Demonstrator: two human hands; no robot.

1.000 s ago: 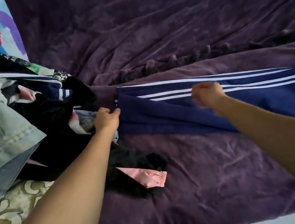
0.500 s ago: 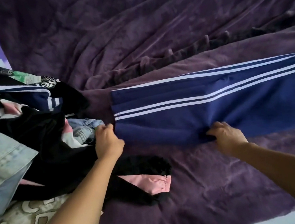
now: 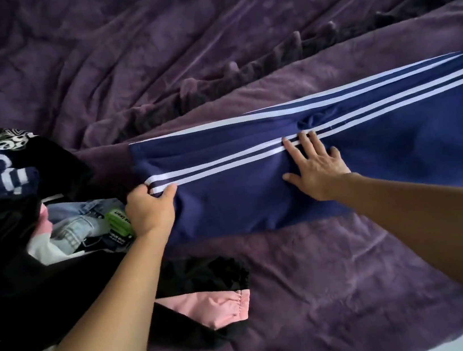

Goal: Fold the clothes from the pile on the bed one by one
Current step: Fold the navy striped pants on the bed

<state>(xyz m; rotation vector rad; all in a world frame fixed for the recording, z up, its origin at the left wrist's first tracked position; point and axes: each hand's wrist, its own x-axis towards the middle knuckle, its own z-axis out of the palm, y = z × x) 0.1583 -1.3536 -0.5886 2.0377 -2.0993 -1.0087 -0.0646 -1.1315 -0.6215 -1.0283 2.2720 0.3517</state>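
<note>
Navy striped track trousers lie stretched across the purple bed, just beside the clothes pile; left hand has its grip pinched on the hem, likely anchoring it; right hand, fingers spread flat, presses out creases.

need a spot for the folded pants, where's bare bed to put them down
Bare purple blanket lies nearest the person, below the navy track pants, right of the pink cuff. Another wide patch lies beyond the pants, past the rumpled ridge. The left is crowded: the clothes pile reaches the left hand gripping the pants' end.
</note>
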